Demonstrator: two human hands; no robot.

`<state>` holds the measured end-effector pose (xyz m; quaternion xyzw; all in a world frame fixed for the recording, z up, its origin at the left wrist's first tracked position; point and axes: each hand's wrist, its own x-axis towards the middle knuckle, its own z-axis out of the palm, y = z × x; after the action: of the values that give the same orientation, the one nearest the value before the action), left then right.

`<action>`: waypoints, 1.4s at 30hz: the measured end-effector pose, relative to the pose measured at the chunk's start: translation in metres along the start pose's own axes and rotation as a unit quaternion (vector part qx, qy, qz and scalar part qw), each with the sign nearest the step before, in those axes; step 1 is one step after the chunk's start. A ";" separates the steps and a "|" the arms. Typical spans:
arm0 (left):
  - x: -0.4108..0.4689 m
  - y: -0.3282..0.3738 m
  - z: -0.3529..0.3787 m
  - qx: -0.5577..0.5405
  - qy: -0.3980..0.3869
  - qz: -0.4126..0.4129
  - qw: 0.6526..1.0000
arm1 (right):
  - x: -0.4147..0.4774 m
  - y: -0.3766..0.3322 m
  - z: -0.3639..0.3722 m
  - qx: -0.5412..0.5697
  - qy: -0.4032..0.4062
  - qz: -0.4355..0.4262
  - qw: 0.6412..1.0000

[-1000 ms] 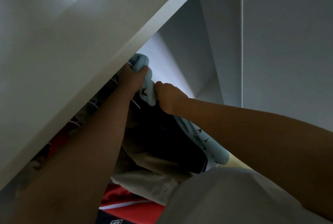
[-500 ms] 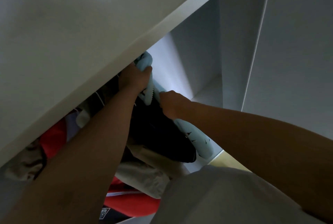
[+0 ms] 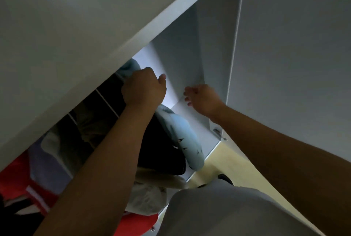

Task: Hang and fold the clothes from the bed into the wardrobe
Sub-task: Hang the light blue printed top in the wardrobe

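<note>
The left grip (image 3: 144,87) clenched the top of the light blue garment (image 3: 182,137), hung rightmost in the wardrobe (image 3: 190,46), the right grip (image 3: 203,99) loose and empty, so letting go early could have dropped it

Left hand (image 3: 143,88) grips the light blue garment (image 3: 181,134) in the wardrobe (image 3: 214,46); right hand (image 3: 203,100) hovers free.

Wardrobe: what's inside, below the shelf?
A row of clothes: light blue garment at the right end, then black garment, beige garment, red garment further left. The shelf hides their tops; the left hand covers the blue one's.
</note>
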<state>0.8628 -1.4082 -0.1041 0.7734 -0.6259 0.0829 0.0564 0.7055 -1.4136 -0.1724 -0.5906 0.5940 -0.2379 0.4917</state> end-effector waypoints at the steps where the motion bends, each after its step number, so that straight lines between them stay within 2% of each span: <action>1: -0.004 0.011 0.000 -0.038 -0.006 0.027 0.999 | -0.007 0.007 -0.011 0.031 0.039 0.004 0.999; 4: -0.029 0.047 -0.004 -0.184 -0.018 0.111 0.976 | -0.039 0.021 -0.037 0.125 0.138 0.019 0.982; 7: -0.060 0.075 -0.008 -0.295 0.004 0.200 0.934 | -0.085 0.030 -0.057 0.202 0.257 0.008 0.945; 10: -0.082 0.101 -0.016 -0.401 0.024 0.270 0.875 | -0.142 0.040 -0.074 0.242 0.360 -0.016 0.901; 14: -0.126 0.154 -0.032 -0.514 -0.033 0.332 0.790 | -0.224 0.057 -0.098 0.240 0.454 -0.008 0.858; 18: -0.196 0.208 -0.048 -0.533 -0.093 0.438 0.718 | -0.314 0.083 -0.116 0.224 0.553 0.030 0.802; 22: -0.277 0.257 -0.064 -0.533 -0.154 0.531 0.640 | -0.412 0.117 -0.121 0.235 0.642 0.085 0.725; 30: -0.479 0.349 -0.097 -0.503 -0.258 0.653 0.504 | -0.622 0.197 -0.123 0.251 0.767 0.147 0.572; 35: -0.638 0.402 -0.113 -0.479 -0.328 0.675 0.456 | -0.773 0.262 -0.115 0.243 0.797 0.183 0.522; 39: -0.755 0.438 -0.132 -0.441 -0.381 0.686 0.436 | -0.883 0.304 -0.114 0.243 0.819 0.214 0.473; 42: -0.828 0.463 -0.144 -0.418 -0.420 0.688 0.420 | -0.950 0.332 -0.121 0.254 0.821 0.237 0.453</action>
<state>0.2337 -0.6845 -0.1348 -0.0946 -0.8529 -0.5127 0.0272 0.2737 -0.4981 -0.1228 0.1936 0.7524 -0.6270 -0.0578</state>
